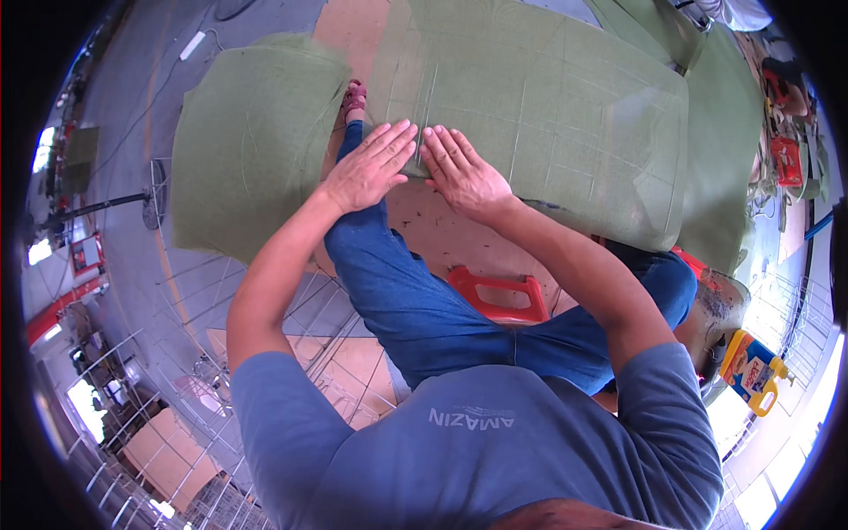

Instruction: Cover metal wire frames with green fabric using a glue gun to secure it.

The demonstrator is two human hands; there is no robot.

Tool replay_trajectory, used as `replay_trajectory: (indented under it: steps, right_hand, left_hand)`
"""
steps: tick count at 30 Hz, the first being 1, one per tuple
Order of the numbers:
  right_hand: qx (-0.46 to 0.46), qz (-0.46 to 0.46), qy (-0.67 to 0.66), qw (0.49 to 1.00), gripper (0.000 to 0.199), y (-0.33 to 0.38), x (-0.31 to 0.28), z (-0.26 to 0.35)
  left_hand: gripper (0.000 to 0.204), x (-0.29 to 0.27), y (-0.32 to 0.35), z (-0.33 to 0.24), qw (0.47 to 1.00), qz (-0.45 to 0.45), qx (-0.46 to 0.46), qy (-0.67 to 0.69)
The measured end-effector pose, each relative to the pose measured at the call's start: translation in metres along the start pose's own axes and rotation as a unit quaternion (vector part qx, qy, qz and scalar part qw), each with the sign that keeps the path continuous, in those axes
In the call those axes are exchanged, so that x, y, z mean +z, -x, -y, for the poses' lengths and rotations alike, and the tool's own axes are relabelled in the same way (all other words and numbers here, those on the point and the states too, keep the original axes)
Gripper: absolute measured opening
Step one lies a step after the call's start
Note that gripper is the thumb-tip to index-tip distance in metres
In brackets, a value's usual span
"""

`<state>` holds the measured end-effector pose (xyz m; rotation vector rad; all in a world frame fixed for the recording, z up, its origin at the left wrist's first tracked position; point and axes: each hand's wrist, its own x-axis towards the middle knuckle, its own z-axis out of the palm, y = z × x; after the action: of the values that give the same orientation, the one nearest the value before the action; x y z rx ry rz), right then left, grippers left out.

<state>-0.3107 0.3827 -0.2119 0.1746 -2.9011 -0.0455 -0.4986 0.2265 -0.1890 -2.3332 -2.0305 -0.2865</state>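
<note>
My left hand (371, 170) lies with its fingers stretched out at the near left edge of a green sheet (548, 97). This sheet looks thin, like cloth or film, and carries pale straight lines crossing in a rough grid. Close beside it, my right hand (465, 173) rests palm down on the same edge, fingers extended. The fingertips of both hands almost meet by one of the pale lines, and neither hand holds anything visible. A second green sheet (256, 150) lies to the left, beyond my outstretched leg (375, 265).
Under the sheets is a pinkish-brown board (433, 225). A red plastic piece with an opening (503, 296) sits between my legs. Wire mesh (344, 375) stretches at lower left. A yellow jug (751, 371) and a red container (786, 161) stand on the right.
</note>
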Motion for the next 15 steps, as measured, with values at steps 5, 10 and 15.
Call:
replay_trajectory:
  steps: [5,10,15]
  right_hand:
    - [-0.001,-0.004,-0.001,1.000,0.058,-0.006,0.001,-0.003]
    - [0.001,-0.013,-0.009,1.000,0.058,-0.004,0.003,0.004]
    - [0.033,-0.012,-0.012,0.999,0.057,0.004,0.003,0.007]
  left_hand:
    - [0.058,0.007,0.009,0.011,0.999,-0.010,0.039,-0.021]
    - [0.061,-0.011,0.012,-0.002,0.998,0.037,-0.035,-0.041]
    - [0.059,-0.022,0.013,-0.015,0.993,-0.014,-0.114,0.015]
